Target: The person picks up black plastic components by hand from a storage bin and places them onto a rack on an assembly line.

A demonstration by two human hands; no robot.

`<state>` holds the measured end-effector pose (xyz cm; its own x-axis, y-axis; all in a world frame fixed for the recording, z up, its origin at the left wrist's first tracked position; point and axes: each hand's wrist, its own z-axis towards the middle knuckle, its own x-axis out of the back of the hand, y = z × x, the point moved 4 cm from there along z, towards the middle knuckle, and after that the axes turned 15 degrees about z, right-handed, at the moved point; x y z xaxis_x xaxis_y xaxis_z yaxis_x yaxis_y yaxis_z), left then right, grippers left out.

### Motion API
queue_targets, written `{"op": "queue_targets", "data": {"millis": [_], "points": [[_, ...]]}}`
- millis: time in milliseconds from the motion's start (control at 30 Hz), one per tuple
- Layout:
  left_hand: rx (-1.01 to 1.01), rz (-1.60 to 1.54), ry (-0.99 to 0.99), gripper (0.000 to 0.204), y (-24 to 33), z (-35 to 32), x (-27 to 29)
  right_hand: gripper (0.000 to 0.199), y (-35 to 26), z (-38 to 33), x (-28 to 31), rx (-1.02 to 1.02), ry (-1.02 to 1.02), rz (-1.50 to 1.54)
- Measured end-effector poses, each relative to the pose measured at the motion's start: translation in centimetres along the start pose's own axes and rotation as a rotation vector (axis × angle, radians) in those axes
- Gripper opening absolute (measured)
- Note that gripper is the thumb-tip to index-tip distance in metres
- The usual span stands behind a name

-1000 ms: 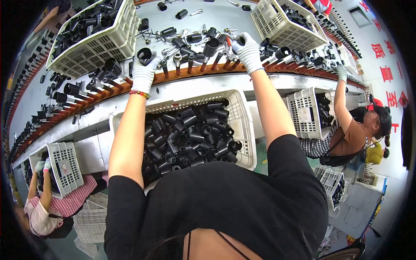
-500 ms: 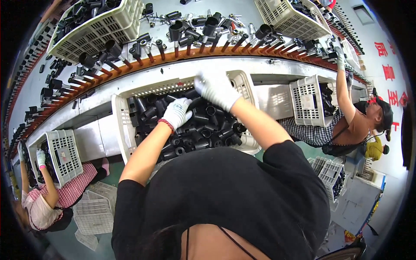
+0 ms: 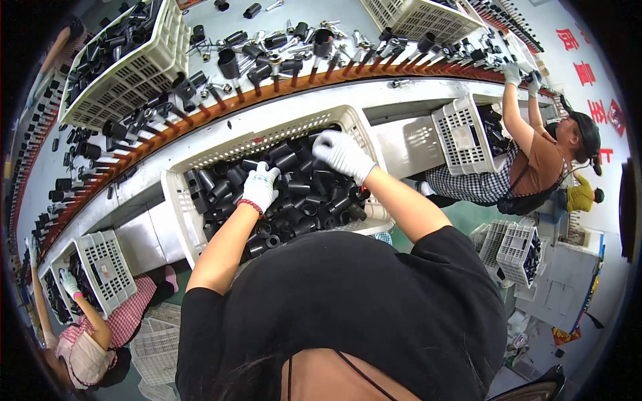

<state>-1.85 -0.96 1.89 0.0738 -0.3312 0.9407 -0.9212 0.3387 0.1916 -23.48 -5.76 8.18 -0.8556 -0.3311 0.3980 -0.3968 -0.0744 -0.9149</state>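
Note:
A large cream plastic crate (image 3: 179,208) in front of me is filled with short black tubes (image 3: 294,215). My left hand (image 3: 261,187), in a white knit glove with a red bracelet at the wrist, rests among them, its fingertips closed on a black tube (image 3: 250,164) at the far side of the heap. Over the crate's right part hovers my gloved right hand (image 3: 344,156), slightly blurred. Its fingers are loosely bent and apart, with nothing visible in them. The palm side is hidden.
Past the crate runs a curved brown rail (image 3: 267,89) of upright pegs, some bearing black and chrome parts. Behind it stand cream crates (image 3: 134,73) and loose metal fittings (image 3: 294,41). Co-workers (image 3: 548,150) handle parts on both sides. Stacked crates (image 3: 157,347) stand at lower left.
My right hand has come down from near the crate's far rim to above the tubes. My left hand has shifted slightly down and left in the picture. The whole view has tilted a little.

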Motion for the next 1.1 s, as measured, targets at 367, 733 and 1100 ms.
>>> {"op": "queue_targets", "data": {"millis": [367, 733, 1100], "points": [[0.048, -0.514, 0.252, 0.051, -2.4, -1.0, 1.9, 0.027, -5.3, 12.1, 19.4, 0.216, 0.892, -0.282], [0.171, -1.145, 0.337, 0.039, -4.0, -5.7, 6.1, 0.021, -8.4, 18.4, 11.9, 0.259, 0.486, -0.750], [0.304, -1.717, 0.334, 0.028, -3.7, -6.9, 6.7, 0.019, -6.2, 5.8, -4.8, 0.424, -0.350, -0.636]]}}
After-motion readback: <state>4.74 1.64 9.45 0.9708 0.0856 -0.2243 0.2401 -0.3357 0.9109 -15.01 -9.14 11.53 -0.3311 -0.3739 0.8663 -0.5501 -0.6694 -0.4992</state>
